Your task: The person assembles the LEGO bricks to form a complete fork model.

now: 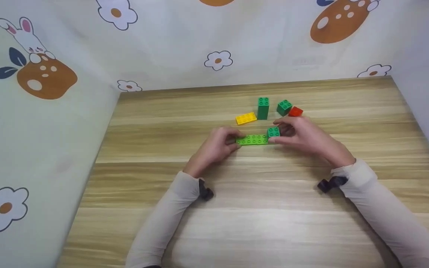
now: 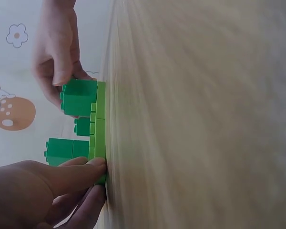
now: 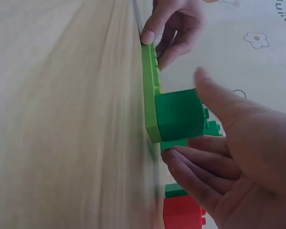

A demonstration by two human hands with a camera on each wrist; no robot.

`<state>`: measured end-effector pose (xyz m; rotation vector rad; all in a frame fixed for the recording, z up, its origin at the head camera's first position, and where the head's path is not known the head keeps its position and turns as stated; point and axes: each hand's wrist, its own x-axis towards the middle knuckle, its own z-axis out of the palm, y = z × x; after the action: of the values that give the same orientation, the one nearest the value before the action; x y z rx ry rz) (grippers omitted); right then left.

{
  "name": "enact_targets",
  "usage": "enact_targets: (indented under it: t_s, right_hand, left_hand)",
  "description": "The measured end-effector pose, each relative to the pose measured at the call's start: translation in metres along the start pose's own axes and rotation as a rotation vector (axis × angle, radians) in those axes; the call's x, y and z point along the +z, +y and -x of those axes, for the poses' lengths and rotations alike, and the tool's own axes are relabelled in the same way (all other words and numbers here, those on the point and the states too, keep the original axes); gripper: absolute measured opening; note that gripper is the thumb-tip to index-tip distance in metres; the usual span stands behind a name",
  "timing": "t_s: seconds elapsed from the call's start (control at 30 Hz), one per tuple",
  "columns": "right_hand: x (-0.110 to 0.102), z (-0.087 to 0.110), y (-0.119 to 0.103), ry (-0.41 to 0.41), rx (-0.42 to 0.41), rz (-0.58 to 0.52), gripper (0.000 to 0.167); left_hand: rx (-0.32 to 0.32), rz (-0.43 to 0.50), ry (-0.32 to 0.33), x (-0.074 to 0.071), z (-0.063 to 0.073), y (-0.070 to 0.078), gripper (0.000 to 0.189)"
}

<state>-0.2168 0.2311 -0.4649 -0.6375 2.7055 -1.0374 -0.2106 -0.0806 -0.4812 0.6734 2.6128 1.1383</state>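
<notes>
The left hand pinches the lime strip on the surface; the right hand has fingers parted around the green block on its right end, contact unclear. A lopsided push could tilt the block.

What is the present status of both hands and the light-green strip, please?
Left hand pinches light-green strip; right hand at green block, grip unclear. Block sits on strip's right end. Possible obstacle: red brick just beyond right hand.
</notes>
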Motion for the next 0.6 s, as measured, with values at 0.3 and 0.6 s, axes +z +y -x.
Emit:
enact_targets:
  t_s: [0.3,0.6]
  right_hand:
    - [-0.021,-0.001,0.006,0.221,-0.044,-0.013,0.031]
    - [-0.034,0.0,0.021,0.328,0.07,0.057,0.05]
  left_hand:
    - [0.011,-0.008,-0.003,-0.001,0.0,0.001,0.031]
    - [0.008,0.002,0.002,0.0,0.001,0.001,0.032]
